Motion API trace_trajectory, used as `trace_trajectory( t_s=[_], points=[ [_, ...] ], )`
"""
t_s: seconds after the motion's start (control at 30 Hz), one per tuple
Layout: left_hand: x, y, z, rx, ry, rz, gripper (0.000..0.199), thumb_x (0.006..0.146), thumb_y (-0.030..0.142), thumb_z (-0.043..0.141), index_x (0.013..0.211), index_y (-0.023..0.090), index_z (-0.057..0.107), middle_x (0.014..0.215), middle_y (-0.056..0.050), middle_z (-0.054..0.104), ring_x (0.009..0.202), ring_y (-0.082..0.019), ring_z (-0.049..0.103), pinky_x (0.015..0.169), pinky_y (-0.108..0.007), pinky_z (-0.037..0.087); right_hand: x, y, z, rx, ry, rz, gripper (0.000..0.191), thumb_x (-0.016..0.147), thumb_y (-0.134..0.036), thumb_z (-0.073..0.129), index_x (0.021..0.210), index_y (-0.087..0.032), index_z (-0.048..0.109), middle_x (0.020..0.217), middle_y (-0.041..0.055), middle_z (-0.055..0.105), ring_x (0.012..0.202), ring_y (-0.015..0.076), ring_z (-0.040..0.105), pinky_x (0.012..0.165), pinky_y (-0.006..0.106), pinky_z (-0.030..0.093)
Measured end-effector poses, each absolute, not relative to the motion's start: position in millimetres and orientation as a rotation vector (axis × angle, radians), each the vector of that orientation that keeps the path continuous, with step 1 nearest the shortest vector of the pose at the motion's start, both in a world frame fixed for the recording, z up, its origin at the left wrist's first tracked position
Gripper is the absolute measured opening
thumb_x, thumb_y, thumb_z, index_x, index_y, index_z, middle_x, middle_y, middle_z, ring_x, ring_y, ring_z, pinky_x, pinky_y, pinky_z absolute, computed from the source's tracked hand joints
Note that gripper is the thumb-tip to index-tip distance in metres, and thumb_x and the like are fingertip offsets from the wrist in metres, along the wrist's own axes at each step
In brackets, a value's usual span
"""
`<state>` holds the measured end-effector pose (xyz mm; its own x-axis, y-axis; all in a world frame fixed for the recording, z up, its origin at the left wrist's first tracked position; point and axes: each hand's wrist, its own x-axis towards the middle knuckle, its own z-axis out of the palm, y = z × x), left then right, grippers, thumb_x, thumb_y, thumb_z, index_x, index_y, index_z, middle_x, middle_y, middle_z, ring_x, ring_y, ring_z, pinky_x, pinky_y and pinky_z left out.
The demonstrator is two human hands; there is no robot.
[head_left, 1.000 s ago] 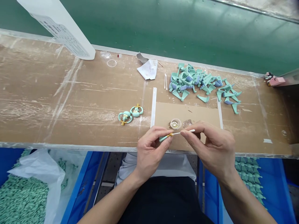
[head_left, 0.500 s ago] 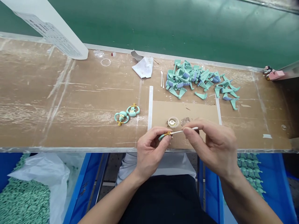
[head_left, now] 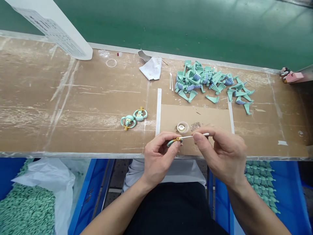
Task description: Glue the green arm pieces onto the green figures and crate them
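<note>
Slight sideways drift of the whole view since the earlier frame, table and hands shifting together, grip unchanged. Left hand (head_left: 160, 156) curled almost shut, thumb and fingers pinching a small teal figure part (head_left: 171, 143) with a yellow band at one end. Right hand (head_left: 221, 151) closed to a light pinch, thumb and forefinger on the stem of a white cotton swab (head_left: 193, 137), swab lying nearly level, one end at the yellow band. Both hands close together, just above the near edge of the table (head_left: 61, 98) and in front of a brown cardboard sheet (head_left: 195, 114).

On that sheet, a small round clear cup (head_left: 182, 127) with something pale and shiny inside, and just beside it a brownish patch (head_left: 196, 126), too blurred to make out. White tape strips (head_left: 158, 111) along the sheet's left side. Beyond it, a loose heap of teal parts (head_left: 200, 78) with purple ridges, and two white swabs (head_left: 171, 81) lying side by side. Left of the sheet, two finished teal figures (head_left: 134, 117) with yellow details, touching each other. Further back, a crumpled white cloth (head_left: 151, 68) and a clear plastic ring (head_left: 111, 63). Below the table, blue bins, the left one (head_left: 90, 195) heaped with teal pieces (head_left: 26, 212).
</note>
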<state>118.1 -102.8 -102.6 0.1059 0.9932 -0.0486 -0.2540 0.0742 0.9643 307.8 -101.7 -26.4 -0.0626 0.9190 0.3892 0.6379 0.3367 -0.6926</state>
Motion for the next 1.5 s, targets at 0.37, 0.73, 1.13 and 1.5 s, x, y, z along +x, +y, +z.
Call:
trace_trajectory(
  t_s=[0.37,0.73,1.13,1.5],
  points=[
    [114.2,-104.8,-103.0,1.047,0.982,1.192,0.011,0.112,0.031,0.088,0.111,0.02,0.091,0.11,-0.011,0.088,0.093,-0.022,0.082,0.075,-0.029,0.064,306.0,-103.2,-23.3,-1.381,-1.796,0.439,0.017,0.113,-0.009,0.077,0.103,-0.023,0.077,0.082,-0.0051,0.076,0.067,0.0112,0.067,0.068,0.025,0.053],
    [112.9,-104.8,-104.0,1.076,1.002,1.172,0.017,0.111,0.038,0.089,0.11,0.021,0.091,0.114,-0.013,0.089,0.104,-0.027,0.084,0.08,-0.034,0.067,304.0,-104.4,-23.6,-1.385,-1.799,0.464,0.018,0.113,-0.009,0.077,0.102,-0.024,0.078,0.081,-0.0036,0.077,0.065,0.0133,0.068,0.066,0.028,0.053],
    [113.4,-104.7,-105.4,1.116,0.981,1.205,0.007,0.111,0.028,0.088,0.111,0.022,0.092,0.115,-0.012,0.088,0.104,-0.026,0.084,0.082,-0.034,0.065,311.5,-102.1,-18.2,-1.333,-1.927,0.417,0.016,0.114,-0.01,0.076,0.105,-0.023,0.076,0.087,-0.0018,0.08,0.066,0.0125,0.067,0.066,0.027,0.05],
    [114.4,-104.8,-105.7,1.143,1.0,1.204,0.009,0.111,0.031,0.089,0.113,0.024,0.093,0.115,-0.013,0.088,0.101,-0.026,0.084,0.073,-0.033,0.061,318.3,-101.7,-21.2,-1.347,-1.962,0.369,0.013,0.115,-0.015,0.076,0.104,-0.023,0.075,0.085,-0.0017,0.077,0.068,0.014,0.066,0.066,0.029,0.048]
  ],
)
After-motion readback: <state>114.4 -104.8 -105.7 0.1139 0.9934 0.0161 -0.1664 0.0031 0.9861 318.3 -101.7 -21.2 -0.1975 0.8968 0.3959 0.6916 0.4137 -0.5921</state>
